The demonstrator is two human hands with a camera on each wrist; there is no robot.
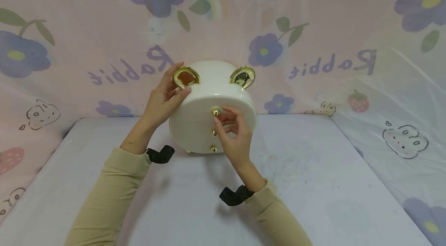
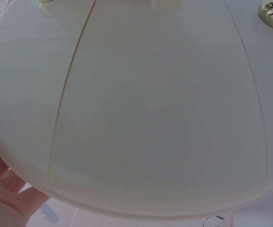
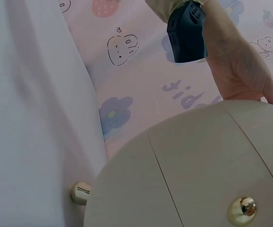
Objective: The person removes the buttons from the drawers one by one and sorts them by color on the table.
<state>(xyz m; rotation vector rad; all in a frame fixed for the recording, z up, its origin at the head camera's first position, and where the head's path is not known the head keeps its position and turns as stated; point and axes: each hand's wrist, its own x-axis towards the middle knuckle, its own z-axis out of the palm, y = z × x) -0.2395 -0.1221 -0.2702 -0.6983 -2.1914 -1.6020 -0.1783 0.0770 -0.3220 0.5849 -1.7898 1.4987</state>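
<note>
Left hand (image 1: 163, 100) grips the white case (image 1: 195, 122) at its eleven-o'clock ear (image 1: 186, 77); right hand (image 1: 237, 131) curls by the top knob (image 1: 216, 112), pinch unclear.
Case stands toward the bench's (image 1: 299, 168) twelve o'clock; a hard knob pull could tip it toward six.

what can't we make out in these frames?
Inside of the white case: head view, hidden by its opaque shell.
Some fingers of the left grip: head view, behind the left gold ear.
Part of the middle knob: head view, behind the right grip.
Whether that grip touches the top knob: head view, too small.
Top-left gold fitting: left wrist view, cut by top edge.
</note>
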